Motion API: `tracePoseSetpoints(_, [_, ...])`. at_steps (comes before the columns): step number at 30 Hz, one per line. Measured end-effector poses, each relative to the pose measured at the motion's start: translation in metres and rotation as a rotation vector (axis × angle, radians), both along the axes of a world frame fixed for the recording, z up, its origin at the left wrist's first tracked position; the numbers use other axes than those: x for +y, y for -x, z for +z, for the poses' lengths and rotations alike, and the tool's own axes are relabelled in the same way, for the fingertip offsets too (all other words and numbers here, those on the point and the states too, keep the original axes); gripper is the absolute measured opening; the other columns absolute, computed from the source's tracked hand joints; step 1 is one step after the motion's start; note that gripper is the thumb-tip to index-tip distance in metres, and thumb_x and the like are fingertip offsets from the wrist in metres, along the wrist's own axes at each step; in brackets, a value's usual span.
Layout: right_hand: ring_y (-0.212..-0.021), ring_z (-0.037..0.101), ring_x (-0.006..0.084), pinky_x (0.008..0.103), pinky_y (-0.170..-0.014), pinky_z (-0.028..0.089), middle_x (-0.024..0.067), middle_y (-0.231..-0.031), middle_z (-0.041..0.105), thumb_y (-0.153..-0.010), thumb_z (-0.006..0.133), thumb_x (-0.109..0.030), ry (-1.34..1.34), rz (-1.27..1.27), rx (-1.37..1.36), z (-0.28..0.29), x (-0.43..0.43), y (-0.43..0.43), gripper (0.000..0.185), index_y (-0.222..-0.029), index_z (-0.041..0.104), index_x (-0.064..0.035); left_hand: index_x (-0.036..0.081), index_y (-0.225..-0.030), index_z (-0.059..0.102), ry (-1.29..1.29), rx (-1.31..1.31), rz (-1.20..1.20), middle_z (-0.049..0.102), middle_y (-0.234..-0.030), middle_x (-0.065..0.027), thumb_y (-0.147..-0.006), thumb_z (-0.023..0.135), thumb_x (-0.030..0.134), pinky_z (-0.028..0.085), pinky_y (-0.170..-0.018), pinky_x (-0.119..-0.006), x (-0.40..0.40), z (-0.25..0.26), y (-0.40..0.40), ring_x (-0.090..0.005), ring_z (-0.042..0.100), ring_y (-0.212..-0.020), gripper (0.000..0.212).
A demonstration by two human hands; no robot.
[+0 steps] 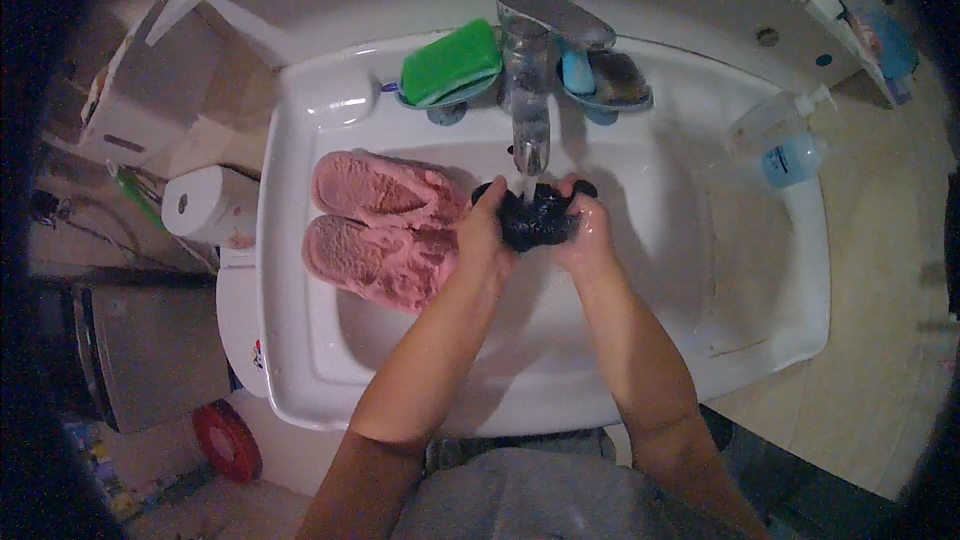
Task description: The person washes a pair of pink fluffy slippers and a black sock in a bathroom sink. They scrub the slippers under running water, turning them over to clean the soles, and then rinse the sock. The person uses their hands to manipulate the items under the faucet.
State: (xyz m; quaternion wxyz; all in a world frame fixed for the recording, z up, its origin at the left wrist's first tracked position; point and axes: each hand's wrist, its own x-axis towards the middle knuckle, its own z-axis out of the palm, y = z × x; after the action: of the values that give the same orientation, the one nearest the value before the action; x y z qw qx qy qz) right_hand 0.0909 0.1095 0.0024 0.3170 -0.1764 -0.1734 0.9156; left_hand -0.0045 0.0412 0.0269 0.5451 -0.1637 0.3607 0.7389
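Both my hands hold a wet black cloth item (pixel 538 217) under the tap; its exact kind cannot be made out. My left hand (pixel 484 229) grips its left side, with the thumb on top. On the other side my right hand (pixel 589 229) is closed round the right end, and a bit of black sticks out past the fingers. A stream of water falls from the chrome faucet (pixel 531 124) onto the black cloth. A pair of pink fluffy slippers (pixel 367 229) lies in the white sink (pixel 660 382), close by my left hand.
Behind the basin, a green sponge (pixel 450 64) rests on a left soap dish, and blue soap (pixel 577 73) with a dark scrubber (pixel 619 79) on a right one. A pump bottle (pixel 791 161) with blue liquid stands at right. A toilet (pixel 236 315) is at left.
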Motion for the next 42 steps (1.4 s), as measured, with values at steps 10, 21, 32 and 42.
tracePoseSetpoints(10, [-0.087,0.052,0.0252,0.0381,-0.075,0.043,0.0118,-0.094,0.055,-0.073,0.051,-0.045,0.269,0.373,-0.202,0.028,-0.007,-0.017,0.044,-0.092,0.052,-0.0054,0.007,-0.079,0.051,0.169,1.637,-0.308,0.054,-0.075,-0.0095,-0.067,0.060,0.017,0.044,-0.056,-0.033,-0.020,0.030,0.008,-0.0262,0.053,-0.067,0.018])
tracePoseSetpoints(21, [-0.064,0.048,0.0179,0.0264,-0.061,0.041,0.0062,-0.069,0.050,-0.056,0.049,-0.002,-0.193,-0.309,-0.391,0.029,-0.021,0.029,0.014,-0.070,0.047,-0.0039,0.003,-0.079,0.046,0.084,0.246,0.130,0.048,-0.065,-0.0048,-0.079,0.051,0.020,0.041,-0.049,-0.027,0.005,-0.011,-0.002,-0.0153,0.050,-0.057,0.018])
tracePoseSetpoints(32, [-0.085,0.050,0.0187,0.0294,-0.073,0.038,0.0079,-0.089,0.053,-0.074,0.055,-0.031,-0.419,0.212,-0.579,0.033,0.017,-0.016,0.030,-0.092,0.052,-0.0074,0.010,-0.088,0.052,0.097,1.257,-0.490,0.055,-0.075,-0.0073,-0.069,0.059,0.022,0.044,-0.052,-0.031,-0.005,0.019,0.034,-0.0239,0.055,-0.061,0.023])
tracePoseSetpoints(42, [-0.059,0.052,0.0225,0.0341,-0.054,0.041,0.0083,-0.067,0.054,-0.076,0.041,-0.023,-0.136,-0.026,-0.620,0.028,-0.009,0.031,0.021,-0.070,0.053,-0.0061,0.004,-0.062,0.053,0.230,1.499,0.124,0.054,-0.061,-0.0085,-0.076,0.055,0.023,0.039,-0.052,-0.026,-0.005,0.029,-0.008,-0.0143,0.047,-0.051,0.023])
